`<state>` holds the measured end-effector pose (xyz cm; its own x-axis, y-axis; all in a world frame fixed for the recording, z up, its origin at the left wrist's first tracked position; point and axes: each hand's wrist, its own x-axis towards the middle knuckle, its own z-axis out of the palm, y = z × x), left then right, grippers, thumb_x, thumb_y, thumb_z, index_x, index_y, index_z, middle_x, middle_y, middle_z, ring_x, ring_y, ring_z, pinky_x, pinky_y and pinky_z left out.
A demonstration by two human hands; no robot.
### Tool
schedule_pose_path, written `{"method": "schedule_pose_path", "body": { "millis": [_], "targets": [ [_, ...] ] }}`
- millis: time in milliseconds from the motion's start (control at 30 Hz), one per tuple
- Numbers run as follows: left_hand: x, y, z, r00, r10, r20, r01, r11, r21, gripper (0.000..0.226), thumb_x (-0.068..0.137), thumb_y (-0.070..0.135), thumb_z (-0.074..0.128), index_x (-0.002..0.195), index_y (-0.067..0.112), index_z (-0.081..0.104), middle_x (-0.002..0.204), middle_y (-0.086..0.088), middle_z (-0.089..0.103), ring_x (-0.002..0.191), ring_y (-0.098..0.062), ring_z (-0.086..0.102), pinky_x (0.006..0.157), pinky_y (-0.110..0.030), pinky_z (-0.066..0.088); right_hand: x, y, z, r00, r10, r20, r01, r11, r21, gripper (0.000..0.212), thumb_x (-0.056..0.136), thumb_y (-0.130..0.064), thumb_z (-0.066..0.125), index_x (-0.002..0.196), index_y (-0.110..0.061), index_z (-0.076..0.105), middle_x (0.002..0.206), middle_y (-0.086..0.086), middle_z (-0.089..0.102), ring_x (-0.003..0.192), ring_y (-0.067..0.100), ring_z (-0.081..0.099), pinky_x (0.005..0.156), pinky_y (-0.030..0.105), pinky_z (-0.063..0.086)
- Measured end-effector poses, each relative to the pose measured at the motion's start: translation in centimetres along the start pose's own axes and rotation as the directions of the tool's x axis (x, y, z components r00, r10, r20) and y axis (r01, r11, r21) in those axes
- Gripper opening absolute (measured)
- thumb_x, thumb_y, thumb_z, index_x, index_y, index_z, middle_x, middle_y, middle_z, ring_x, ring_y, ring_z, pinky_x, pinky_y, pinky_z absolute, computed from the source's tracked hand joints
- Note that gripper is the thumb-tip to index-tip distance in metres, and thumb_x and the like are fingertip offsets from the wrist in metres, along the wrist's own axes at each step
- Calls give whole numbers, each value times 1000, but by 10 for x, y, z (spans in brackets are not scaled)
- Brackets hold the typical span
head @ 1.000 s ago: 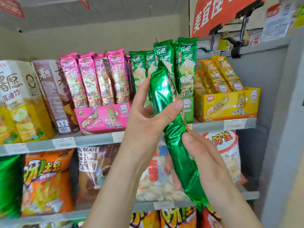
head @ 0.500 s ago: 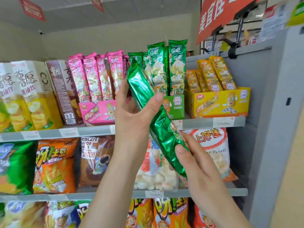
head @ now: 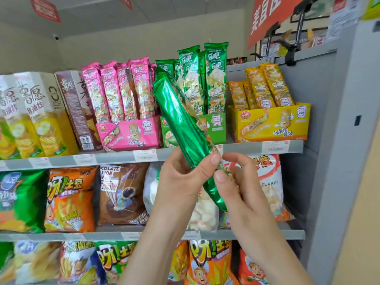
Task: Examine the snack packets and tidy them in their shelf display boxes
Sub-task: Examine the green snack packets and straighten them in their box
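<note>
A long shiny green snack packet (head: 181, 124) slants in front of the shelf, its top end leaning left toward the pink packets. My left hand (head: 183, 177) grips its lower half, thumb across the front. My right hand (head: 236, 182) pinches the packet's lower end between thumb and fingers. Behind it stands the green display box (head: 216, 128) with upright green packets (head: 213, 79). Left of that is the pink display box (head: 127, 134) full of pink packets (head: 119, 93). To the right stands the yellow display box (head: 273, 124) with yellow packets (head: 265, 87).
Tall crisp cartons (head: 37, 114) fill the left of the upper shelf (head: 242, 148). Bags of snacks hang on the middle shelf, including an orange bag (head: 70, 198) and a brown chocolate bag (head: 121, 194). A grey shelf side panel (head: 341, 140) closes the right side.
Both hands slid down the green packet toward its lower end. The packet now leans further left, and the view has tilted so the shelves sit lower in the picture.
</note>
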<state>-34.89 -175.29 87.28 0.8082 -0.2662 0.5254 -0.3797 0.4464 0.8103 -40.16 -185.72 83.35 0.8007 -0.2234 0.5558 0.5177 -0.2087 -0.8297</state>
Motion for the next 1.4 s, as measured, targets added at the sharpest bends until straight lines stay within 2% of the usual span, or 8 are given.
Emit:
{"method": "schedule_pose_path", "body": {
  "millis": [133, 300, 533, 833, 1067, 1200, 1300, 1400],
  "targets": [
    [-3, 2, 0, 998, 46, -32, -43, 996, 76, 38, 66, 34, 77, 96, 12, 70, 90, -5, 75, 80, -17, 68, 73, -33, 57, -1, -1, 2, 998, -45, 33, 45, 999, -6, 40, 84, -68, 48, 117, -45, 50, 101, -15, 63, 88, 6, 63, 74, 24, 52],
    [0, 3, -1, 987, 88, -132, -77, 994, 80, 33, 72, 40, 73, 94, 15, 69, 82, -1, 72, 72, -15, 65, 64, -28, 56, -5, 1, 1, 998, -32, 61, 29, 999, 45, 32, 86, -56, 56, 114, -41, 63, 94, -2, 70, 81, 24, 66, 73, 53, 54],
    [2, 0, 3, 985, 46, -166, -46, 999, 1, 21, 80, 39, 69, 92, 22, 64, 68, 7, 62, 60, -10, 58, 53, -24, 50, -8, 0, -13, 983, 66, 173, -90, 986, 138, 32, 77, -48, 68, 105, -34, 71, 96, -1, 74, 82, 16, 71, 72, 24, 56],
    [3, -1, 5, 987, -118, -107, 106, 988, -115, 44, 69, 45, 75, 103, 19, 65, 73, -1, 63, 62, -17, 63, 55, -31, 54, -9, 2, -18, 988, 29, 149, -63, 971, 231, 38, 57, -38, 86, 93, -35, 76, 90, -3, 77, 83, 13, 73, 70, 18, 55],
    [-6, -10, -2, 992, -121, -44, 116, 989, -94, 64, 61, 36, 78, 119, 17, 59, 89, -9, 65, 78, -23, 61, 71, -37, 52, -7, 3, -16, 996, -84, -23, 86, 986, 142, 33, 55, -32, 88, 82, -28, 71, 75, -5, 73, 65, 10, 67, 58, 16, 54],
    [-16, -13, -2, 992, -127, -15, 127, 992, -26, 46, 66, 34, 78, 105, 16, 60, 88, -9, 71, 79, -26, 60, 73, -42, 47, -6, 6, -12, 990, -95, -109, 92, 995, -28, 44, 50, -53, 87, 79, -32, 62, 70, -8, 69, 58, 12, 60, 50, 18, 49],
    [-20, -13, -2, 994, -108, -19, 109, 992, 56, 29, 73, 30, 79, 96, 18, 66, 87, -8, 74, 75, -20, 67, 66, -29, 56, -6, 9, -12, 981, -133, -143, 110, 981, -163, 45, 54, -62, 79, 78, -34, 54, 70, -7, 65, 56, 14, 54, 45, 25, 45],
    [-22, -12, -4, 999, -48, -25, 52, 977, 207, 28, 80, 33, 68, 102, 15, 72, 92, -7, 74, 81, -17, 70, 69, -29, 58, -6, 12, -12, 968, -207, -139, 154, 935, -320, 41, 60, -53, 79, 79, -34, 48, 69, -18, 59, 54, 1, 48, 43, 10, 35]
  ]
}}
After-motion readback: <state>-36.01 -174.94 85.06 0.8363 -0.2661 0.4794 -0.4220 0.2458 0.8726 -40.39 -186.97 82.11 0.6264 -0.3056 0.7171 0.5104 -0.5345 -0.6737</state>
